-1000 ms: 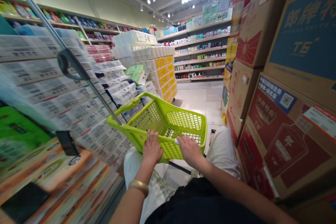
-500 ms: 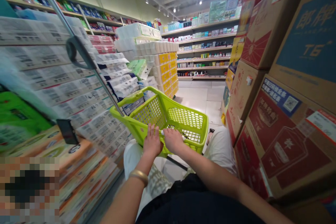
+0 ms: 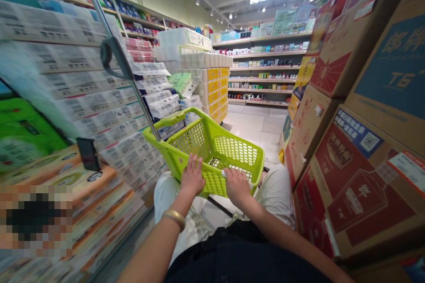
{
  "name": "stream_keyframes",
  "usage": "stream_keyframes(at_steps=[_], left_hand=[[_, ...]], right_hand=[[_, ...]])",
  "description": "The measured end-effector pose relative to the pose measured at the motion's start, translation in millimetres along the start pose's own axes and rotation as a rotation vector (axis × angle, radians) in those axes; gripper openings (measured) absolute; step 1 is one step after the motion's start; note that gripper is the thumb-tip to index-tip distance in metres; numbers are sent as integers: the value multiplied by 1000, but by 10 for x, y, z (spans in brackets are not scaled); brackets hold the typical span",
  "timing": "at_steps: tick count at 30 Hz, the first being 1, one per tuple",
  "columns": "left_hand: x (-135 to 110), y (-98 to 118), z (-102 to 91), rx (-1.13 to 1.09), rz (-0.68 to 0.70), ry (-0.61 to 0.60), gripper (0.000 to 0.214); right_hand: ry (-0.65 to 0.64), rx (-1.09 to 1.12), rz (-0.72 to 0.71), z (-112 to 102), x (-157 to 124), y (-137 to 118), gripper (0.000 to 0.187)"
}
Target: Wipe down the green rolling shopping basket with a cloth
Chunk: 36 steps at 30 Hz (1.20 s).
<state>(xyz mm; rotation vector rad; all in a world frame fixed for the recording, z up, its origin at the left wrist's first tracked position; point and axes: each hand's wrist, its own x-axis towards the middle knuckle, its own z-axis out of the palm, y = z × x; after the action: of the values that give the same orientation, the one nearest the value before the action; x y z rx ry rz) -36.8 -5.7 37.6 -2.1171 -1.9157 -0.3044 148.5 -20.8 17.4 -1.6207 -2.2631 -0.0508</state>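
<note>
A lime-green plastic shopping basket (image 3: 232, 148) stands in front of me in a shop aisle, with a metal pull handle (image 3: 114, 55) rising up to the left. My left hand (image 3: 191, 177) lies on the basket's near wall with its fingers stretched over the rim. My right hand (image 3: 236, 185) is closed around a small white thing at the near rim; I cannot make out what it is. A gold bangle (image 3: 174, 217) sits on my left wrist.
Stacked packs of tissue and paper (image 3: 86, 106) fill the left side. Tall stacks of brown and red cartons (image 3: 358, 110) stand close on the right. A tiled aisle (image 3: 255, 126) runs ahead to shelves of bottles (image 3: 262, 70).
My right hand slid left along the near rim toward my left hand, then back to the right. The basket and view shifted slightly.
</note>
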Motion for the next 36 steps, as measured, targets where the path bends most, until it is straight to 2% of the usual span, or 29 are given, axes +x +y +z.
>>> stream_keyframes(at_steps=[4,7,10,14,16,19,24,27,29,36], left_hand=[[3,-1,27,-9,-9,37,73],[11,-21,47,-14,0,44,71],[11,-47,67,-7,15,31,72],[4,-60,86,20,10,28,76],[5,-54,88,27,7,27,76],[12,-38,81,16,1,10,75],[22,-15,51,6,-11,-11,74],[24,-18,35,8,-13,-24,73],[22,-27,30,10,-7,-31,73],[5,-27,30,14,-2,-34,75]], right_hand=[[-80,22,-80,-77,328,-322,39],[-56,5,-131,-58,404,-378,40],[50,-30,-151,37,264,-221,39],[226,-63,-87,165,-54,111,36],[272,-68,-78,187,-148,209,37],[224,-64,-53,157,-109,174,38],[24,-31,-82,20,256,-201,38],[7,-25,-119,-9,365,-309,38],[56,-32,-144,19,321,-256,38],[277,-59,-118,190,-96,202,38]])
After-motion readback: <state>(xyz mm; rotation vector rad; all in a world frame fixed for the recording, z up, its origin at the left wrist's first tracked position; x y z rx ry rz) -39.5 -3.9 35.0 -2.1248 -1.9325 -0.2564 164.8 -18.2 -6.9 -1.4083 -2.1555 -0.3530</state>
